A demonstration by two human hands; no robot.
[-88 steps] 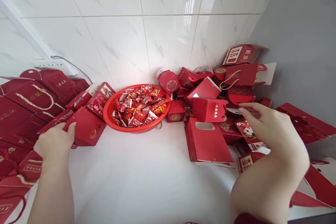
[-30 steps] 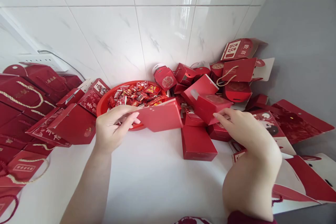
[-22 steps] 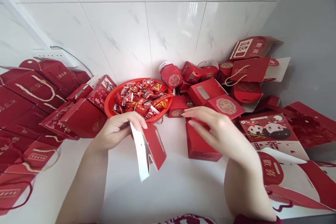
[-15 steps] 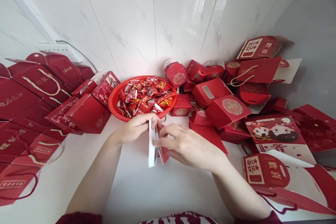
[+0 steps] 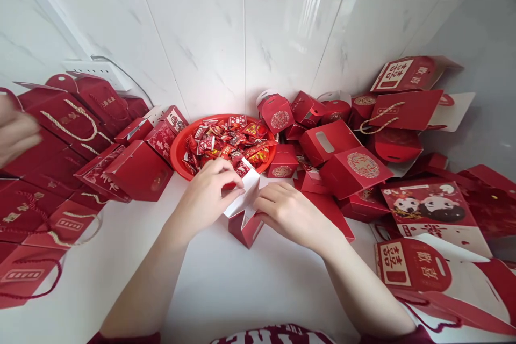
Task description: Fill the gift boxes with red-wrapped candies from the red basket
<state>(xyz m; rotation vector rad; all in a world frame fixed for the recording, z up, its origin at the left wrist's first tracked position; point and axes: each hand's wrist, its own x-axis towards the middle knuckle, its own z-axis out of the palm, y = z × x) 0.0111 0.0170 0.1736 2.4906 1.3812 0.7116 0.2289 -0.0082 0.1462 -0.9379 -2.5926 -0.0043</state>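
A small red gift box (image 5: 244, 232) with a white inside stands on the white table between my hands, its top spread apart. My left hand (image 5: 210, 193) is closed on the far-left flap, thumb and fingertips at its white edge. On the opposite side, my right hand (image 5: 288, 216) grips the red wall, with some fingertips hidden inside the opening. Just behind the box sits a red plastic basin (image 5: 174, 157), full of wrapped candies (image 5: 220, 145).
Red gift bags (image 5: 60, 123) with rope handles are stacked on the left. Several red boxes (image 5: 334, 172) are piled on the right, beside flat cartons (image 5: 431, 209). Another person's blurred hand (image 5: 16, 131) shows at the left edge. A power strip (image 5: 99, 72) lies against the tiled wall.
The gift box has gone from nearly flat to opened out, its white inside now showing. My left hand has shifted its hold on the flap. Another person's hand has appeared at the left.
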